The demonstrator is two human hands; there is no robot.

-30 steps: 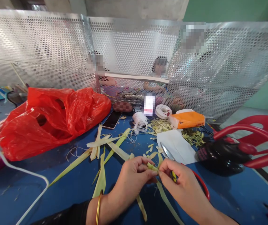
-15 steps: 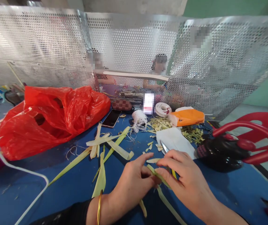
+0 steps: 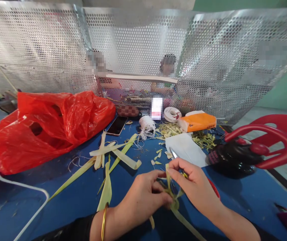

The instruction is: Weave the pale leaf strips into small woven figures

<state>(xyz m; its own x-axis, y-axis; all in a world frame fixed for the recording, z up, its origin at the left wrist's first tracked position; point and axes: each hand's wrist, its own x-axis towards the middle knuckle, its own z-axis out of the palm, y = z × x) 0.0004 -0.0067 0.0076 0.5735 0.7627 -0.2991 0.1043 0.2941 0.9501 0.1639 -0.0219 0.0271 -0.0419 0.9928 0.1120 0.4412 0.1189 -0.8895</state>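
Near the bottom centre, my left hand, with a gold bangle at the wrist, is closed on a bundle of green leaf strips. My right hand pinches the upper end of a narrow leaf strip that stands up from the bundle. A long pale strip trails from the bundle toward the bottom edge. Left of my hands, several loose leaf strips lie crossed on the blue table. A red-handled tool shows partly behind my right hand.
A red plastic bag fills the left. Farther back are a phone, white thread, a spool and an orange packet. White paper and a black pot stand right. Behind a perforated screen sit people.
My right hand has drawn back from the bundle and now pinches a strip held upright. The bundle's loops show more, and the red handle has come into view. The whole view has shifted slightly.
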